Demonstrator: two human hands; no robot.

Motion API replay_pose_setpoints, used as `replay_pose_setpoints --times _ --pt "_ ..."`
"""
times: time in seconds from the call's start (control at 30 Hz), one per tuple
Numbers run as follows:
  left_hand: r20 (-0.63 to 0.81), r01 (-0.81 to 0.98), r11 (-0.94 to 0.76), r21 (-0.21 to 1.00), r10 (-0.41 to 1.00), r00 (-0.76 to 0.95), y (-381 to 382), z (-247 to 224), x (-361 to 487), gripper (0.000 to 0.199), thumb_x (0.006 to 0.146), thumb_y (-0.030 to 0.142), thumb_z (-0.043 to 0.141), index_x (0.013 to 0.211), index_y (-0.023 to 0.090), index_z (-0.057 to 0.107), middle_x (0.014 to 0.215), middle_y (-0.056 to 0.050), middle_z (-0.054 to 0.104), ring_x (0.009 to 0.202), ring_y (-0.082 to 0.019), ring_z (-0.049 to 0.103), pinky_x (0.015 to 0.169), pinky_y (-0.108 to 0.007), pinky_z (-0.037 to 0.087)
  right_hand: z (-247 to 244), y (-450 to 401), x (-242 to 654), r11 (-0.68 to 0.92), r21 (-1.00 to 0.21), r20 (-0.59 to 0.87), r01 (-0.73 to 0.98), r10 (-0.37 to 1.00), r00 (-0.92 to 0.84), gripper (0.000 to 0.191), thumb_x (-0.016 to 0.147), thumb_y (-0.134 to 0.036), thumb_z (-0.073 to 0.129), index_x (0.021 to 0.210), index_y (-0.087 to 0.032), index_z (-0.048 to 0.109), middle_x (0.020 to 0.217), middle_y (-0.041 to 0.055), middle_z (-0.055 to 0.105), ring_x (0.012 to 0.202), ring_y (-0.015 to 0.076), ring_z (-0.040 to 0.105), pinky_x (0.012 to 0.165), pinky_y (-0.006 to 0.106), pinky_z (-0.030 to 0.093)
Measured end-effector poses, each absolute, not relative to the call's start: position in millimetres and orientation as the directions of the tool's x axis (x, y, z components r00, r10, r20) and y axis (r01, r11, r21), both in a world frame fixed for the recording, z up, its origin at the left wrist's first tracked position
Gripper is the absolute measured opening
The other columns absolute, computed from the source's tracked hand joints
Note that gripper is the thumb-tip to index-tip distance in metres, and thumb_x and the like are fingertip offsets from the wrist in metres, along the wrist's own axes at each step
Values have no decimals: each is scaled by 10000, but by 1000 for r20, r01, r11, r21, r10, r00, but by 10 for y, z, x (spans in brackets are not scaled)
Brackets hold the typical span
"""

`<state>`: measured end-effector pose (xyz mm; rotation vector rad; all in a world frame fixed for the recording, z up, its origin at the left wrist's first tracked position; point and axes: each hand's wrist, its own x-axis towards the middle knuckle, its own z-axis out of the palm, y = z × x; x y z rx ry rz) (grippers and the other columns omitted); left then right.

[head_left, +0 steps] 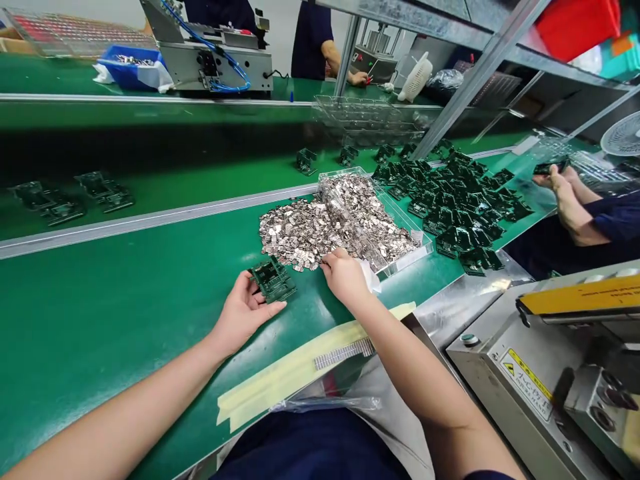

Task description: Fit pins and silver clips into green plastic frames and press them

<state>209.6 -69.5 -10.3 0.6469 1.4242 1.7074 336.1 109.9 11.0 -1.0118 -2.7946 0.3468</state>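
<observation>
My left hand (246, 311) grips a green circuit board (274, 280) by its left side, thumb along the near edge, just above the green bench top. To its right, my right hand (344, 272) is at the near edge of a heap of small silvery metal pieces (295, 230). Its thumb and forefinger are pinched together, and whatever is between the fingertips is too small to make out. The heap spills from a clear plastic tray (407, 261), which holds more of the same pieces. A white scrap (371, 277) lies beside my right wrist.
Many dark green circuit boards (455, 193) are piled right of the tray. Boards (103, 190) also sit on the strip beyond the metal rail (150, 212). Yellow tape (280, 377) lines the front edge. A machine (530, 373) stands at right, near a co-worker's hands (563, 187).
</observation>
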Motion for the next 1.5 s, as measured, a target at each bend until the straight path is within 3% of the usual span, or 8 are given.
replay_pose_setpoints --times 0.37,0.57,0.83,1.07,1.33,1.43,1.5 --pt "-122 -302 -41 952 857 -501 -706 -112 2100 523 677 262 805 1054 228 445 1158 -38 579 963 -162 662 845 -298 579 73 1090 3471 775 -287 40 563 597 -801 213 888 -213 659 1089 -146 673 981 86 611 848 208 624 780 285 473" --pt "-127 -330 -54 942 856 -502 -691 -86 2107 542 662 236 816 1049 213 437 1181 -45 574 935 -146 658 822 -274 576 12 1090 3349 749 -358 108 557 626 -772 96 898 -206 623 964 -169 683 946 85 621 875 237 609 761 307 455" --pt "-119 -361 -74 930 868 -483 -693 -97 2110 539 672 195 811 1049 210 426 1190 -39 549 886 -103 658 794 -215 573 -39 1140 3327 698 -481 149 531 662 -735 93 852 -126 618 818 -204 656 835 23 625 763 184 603 700 271 434" --pt "-120 -361 -76 930 864 -490 -687 -118 2114 554 667 197 813 1064 203 427 1188 -44 552 924 -120 660 834 -245 570 -42 1238 3273 664 -537 135 520 676 -724 177 825 -125 644 991 -179 676 765 21 626 658 175 573 656 278 429" --pt "-106 -369 -95 925 867 -487 -691 -177 2094 557 665 187 815 1060 211 423 1153 -33 575 925 -122 668 829 -251 576 69 1226 3248 651 -599 148 467 663 -734 127 764 -71 621 751 -196 642 707 8 607 656 173 565 655 281 422" --pt "-96 -373 -106 922 870 -484 -689 -185 2087 571 674 191 811 1085 222 416 1163 -33 580 925 -129 683 855 -265 570 173 1131 3403 620 -648 197 442 697 -689 92 816 -152 594 744 -199 625 732 20 623 679 174 577 656 283 436" --pt "-86 -386 -117 915 878 -472 -694 -184 2109 600 681 202 809 1121 237 402 1154 -33 593 919 -143 694 870 -295 569 242 991 3566 508 -767 171 392 751 -637 117 851 -271 599 764 -196 623 694 21 618 642 172 576 607 277 445"
